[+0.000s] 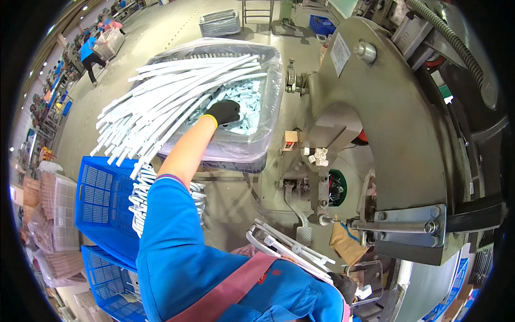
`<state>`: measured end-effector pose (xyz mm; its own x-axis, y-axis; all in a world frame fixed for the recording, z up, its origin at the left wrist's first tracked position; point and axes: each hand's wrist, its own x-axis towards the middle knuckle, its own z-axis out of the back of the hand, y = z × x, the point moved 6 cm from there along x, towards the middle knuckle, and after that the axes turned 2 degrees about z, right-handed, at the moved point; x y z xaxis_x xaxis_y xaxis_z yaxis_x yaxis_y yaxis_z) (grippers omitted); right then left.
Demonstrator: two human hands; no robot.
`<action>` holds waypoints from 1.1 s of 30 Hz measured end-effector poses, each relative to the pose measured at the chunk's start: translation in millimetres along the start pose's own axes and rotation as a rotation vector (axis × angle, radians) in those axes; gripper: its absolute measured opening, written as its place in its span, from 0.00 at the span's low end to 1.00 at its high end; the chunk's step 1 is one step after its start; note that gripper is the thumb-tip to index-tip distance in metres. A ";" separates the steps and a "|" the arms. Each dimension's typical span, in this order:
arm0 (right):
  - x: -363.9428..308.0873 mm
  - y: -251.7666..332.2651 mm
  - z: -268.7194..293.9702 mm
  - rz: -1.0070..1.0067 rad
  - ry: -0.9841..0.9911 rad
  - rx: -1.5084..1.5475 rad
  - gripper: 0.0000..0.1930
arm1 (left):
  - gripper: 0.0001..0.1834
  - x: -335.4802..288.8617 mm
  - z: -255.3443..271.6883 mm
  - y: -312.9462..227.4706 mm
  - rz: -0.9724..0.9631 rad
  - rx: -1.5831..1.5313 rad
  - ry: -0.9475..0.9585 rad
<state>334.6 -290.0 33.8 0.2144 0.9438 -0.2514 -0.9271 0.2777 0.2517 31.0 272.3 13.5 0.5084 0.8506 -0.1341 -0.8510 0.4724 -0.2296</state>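
Note:
My left hand (224, 111), in a black glove, reaches into a plastic-lined bin (272, 107) and touches a heap of small pale plastic pieces (248, 102). Its fingers look curled, and whatever lies in them is hidden. Long white tubes (161, 96) lie in a pile across the left side of that bin. Low at my right side, my right hand (345, 285), also black-gloved, closes around bent white tubes (289, 249) held against my body. Close by it is a small white piece (365, 292); I cannot tell whether the hand touches it.
A large green-grey machine (424, 134) fills the right, with a foot pedal (303, 233) below. White blocks (317, 155) sit on its ledge. Blue crates (104, 209) and stacked white bent tubes (142, 198) stand left. People work at the far left.

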 end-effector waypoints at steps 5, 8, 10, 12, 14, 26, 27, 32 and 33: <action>15.9 7.2 26.6 0.124 -0.058 0.140 0.16 | 0.12 -60.2 63.5 -12.2 -0.032 -0.485 -0.300; 25.6 18.3 35.1 0.298 -0.073 0.148 0.14 | 0.21 -107.5 86.8 -46.3 -0.099 -0.602 -0.447; 31.2 18.9 33.9 0.337 -0.014 0.071 0.15 | 0.24 -137.1 70.4 -78.7 -0.085 -0.875 -0.161; 37.7 19.6 36.1 0.417 -0.057 0.004 0.17 | 0.26 -167.3 62.8 -143.0 -0.454 -0.669 -0.235; 43.3 14.8 35.3 0.457 0.023 0.016 0.17 | 0.26 -195.9 15.9 -189.2 -0.312 -1.014 0.182; 73.9 -12.1 74.2 0.797 -0.074 -0.338 0.27 | 0.21 -212.0 -47.3 -349.4 -0.446 -0.361 -0.284; 76.4 -15.2 79.2 0.799 -0.064 -0.319 0.27 | 0.22 -215.9 -47.0 -352.0 -0.479 -0.302 -0.365; 92.4 -16.8 93.8 0.877 -0.108 -0.350 0.26 | 0.28 -214.7 -61.9 -360.2 -0.444 -0.276 -0.375; 95.5 -15.2 93.9 0.902 -0.129 -0.374 0.27 | 0.28 -216.9 -59.5 -357.9 -0.434 -0.315 -0.397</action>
<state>398.1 -187.2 93.7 -0.6100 0.7924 -0.0004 -0.7923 -0.6099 -0.0183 233.1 -95.0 67.3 0.6578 0.6474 0.3850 -0.4699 0.7522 -0.4619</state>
